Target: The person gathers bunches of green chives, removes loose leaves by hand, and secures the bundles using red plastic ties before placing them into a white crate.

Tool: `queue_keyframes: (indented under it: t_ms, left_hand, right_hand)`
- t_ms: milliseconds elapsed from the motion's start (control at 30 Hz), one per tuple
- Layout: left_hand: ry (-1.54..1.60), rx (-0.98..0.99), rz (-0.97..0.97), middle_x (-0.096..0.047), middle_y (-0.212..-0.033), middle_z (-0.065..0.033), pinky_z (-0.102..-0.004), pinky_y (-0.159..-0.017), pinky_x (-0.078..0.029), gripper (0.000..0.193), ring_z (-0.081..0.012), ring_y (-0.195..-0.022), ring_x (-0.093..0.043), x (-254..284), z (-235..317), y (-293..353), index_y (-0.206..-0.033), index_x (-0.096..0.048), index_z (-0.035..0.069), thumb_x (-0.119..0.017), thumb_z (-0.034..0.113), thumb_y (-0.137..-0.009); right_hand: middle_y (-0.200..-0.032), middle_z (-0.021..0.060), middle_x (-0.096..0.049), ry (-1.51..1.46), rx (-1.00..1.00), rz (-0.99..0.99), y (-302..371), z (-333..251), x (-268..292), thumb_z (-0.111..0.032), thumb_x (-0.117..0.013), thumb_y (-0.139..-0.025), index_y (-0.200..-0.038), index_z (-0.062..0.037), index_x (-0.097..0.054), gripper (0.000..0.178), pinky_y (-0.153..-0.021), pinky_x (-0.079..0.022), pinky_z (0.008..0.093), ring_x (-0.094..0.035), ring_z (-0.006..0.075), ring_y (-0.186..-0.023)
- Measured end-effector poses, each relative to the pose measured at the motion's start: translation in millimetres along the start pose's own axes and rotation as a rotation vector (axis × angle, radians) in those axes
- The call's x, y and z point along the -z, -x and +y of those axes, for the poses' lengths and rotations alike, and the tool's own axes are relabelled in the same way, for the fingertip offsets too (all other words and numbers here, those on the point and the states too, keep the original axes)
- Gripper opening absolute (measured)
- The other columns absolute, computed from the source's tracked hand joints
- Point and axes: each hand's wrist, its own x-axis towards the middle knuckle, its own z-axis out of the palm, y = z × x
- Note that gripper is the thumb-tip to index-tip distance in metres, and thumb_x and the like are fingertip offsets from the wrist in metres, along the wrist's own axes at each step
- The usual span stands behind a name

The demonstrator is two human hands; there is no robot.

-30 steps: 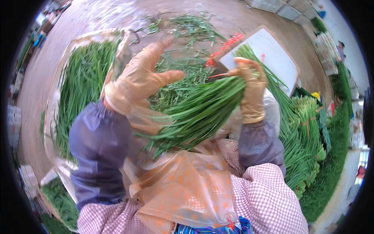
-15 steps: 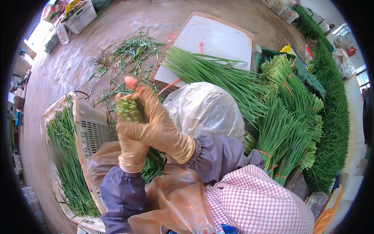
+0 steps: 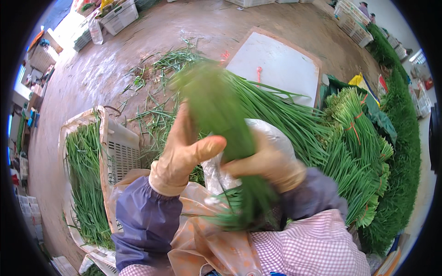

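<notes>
A bunch of garlic chives [image 3: 225, 119], smeared by motion, stands tilted in front of me. Its pale cut ends point away and its dark leaves hang toward my lap. My right hand [image 3: 271, 163], gloved in tan rubber, is wrapped round the lower part of it. On the other side, my left hand [image 3: 177, 149] has its thumb stretched out and its fingers up against the bunch, partly hidden behind it. Loose chives [image 3: 281, 108] lie from the white board [image 3: 276, 55] toward the right. Tied bundles of chives [image 3: 352, 119] with red bands are piled at my right.
A white plastic crate [image 3: 122, 147] full of chives stands at my left. Clear plastic sheeting [image 3: 271, 129] bulges ahead of my lap. Cut scraps [image 3: 175, 60] litter the floor. A long bank of greens [image 3: 403, 152] runs along the far right; other crates [image 3: 120, 17] stand farther back.
The bunch has swung from cut ends pressed between both palms to a tilted hold. My right hand has moved right and grips it lower; my left hand's thumb has spread. The view has shifted.
</notes>
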Motion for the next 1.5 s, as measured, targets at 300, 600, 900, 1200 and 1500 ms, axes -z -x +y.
queue_keyframes:
  t_ms: [300, 600, 900, 1200, 1500]
  left_hand:
    - [-1.125, 0.087, -0.073, -0.064, -0.108, -0.0138, -0.042, -0.085, -0.048, 0.035, -0.0313, -0.099, -0.061, 21.6, -102.2, -71.7, -0.105, -0.068, 0.006, -0.07, 0.028, -0.078]
    - [-1.26, -0.019, 0.055, -0.061, -0.099, -0.0093, -0.0471, -0.089, -0.038, 0.029, -0.0297, -0.103, -0.054, 13.6, -147.8, -98.3, -0.094, -0.067, 0.011, -0.066, 0.029, -0.072]
    - [-1.315, 0.225, -0.149, -0.064, -0.101, -0.0145, -0.0519, -0.088, -0.042, 0.035, -0.0328, -0.099, -0.061, 15.0, -114.0, -87.0, -0.097, -0.068, 0.007, -0.067, 0.028, -0.07]
    - [-0.879, -0.154, 0.108, -0.063, -0.095, -0.0175, -0.0414, -0.083, -0.05, 0.033, -0.0334, -0.092, -0.062, 128.1, 22.9, 146.8, -0.11, -0.06, 0.001, -0.064, 0.019, -0.082]
    - [-0.755, -0.282, 1.683, -0.067, -0.099, -0.0063, -0.0256, -0.081, -0.049, 0.019, -0.0117, -0.091, -0.061, 204.0, 70.1, 436.4, -0.107, -0.064, 0.001, -0.06, -0.001, -0.088]
  right_hand:
    - [-0.09, 0.0066, -0.065, 0.803, -0.064, 0.201, -16.9, -111.8, 136.0, -0.009, -0.077, -0.067, -0.117, 0.0005, -0.056, 0.055, -0.066, -0.05, 0.0275, -0.061, 0.0147, -0.073]
    - [-0.149, 0.0253, -0.026, 1.411, -0.164, -0.023, -117.8, -7.2, 224.4, -0.032, -0.069, -0.073, -0.147, 0.0014, -0.022, 0.093, -0.114, -0.02, 0.0325, -0.024, 0.0319, -0.141]
    - [-0.154, 0.02, -0.018, 1.661, 0.238, 0.143, -107.3, 42.0, 257.4, -0.029, -0.051, -0.096, -0.149, 0.0013, -0.013, 0.072, -0.116, -0.013, 0.0351, -0.015, 0.0303, -0.144]
    - [-0.143, 0.0163, -0.042, 1.524, 0.299, 0.084, -147.9, -31.7, 84.4, -0.012, -0.062, -0.087, -0.145, -0.004, -0.031, 0.066, -0.108, -0.032, 0.0351, -0.041, 0.0268, -0.13]
    - [-0.114, 0.0161, -0.061, 1.391, 0.536, -1.268, -177.2, 112.4, -354.5, -0.017, -0.069, -0.077, -0.131, -0.0054, -0.051, 0.058, -0.094, -0.043, 0.0399, -0.056, 0.0308, -0.108]
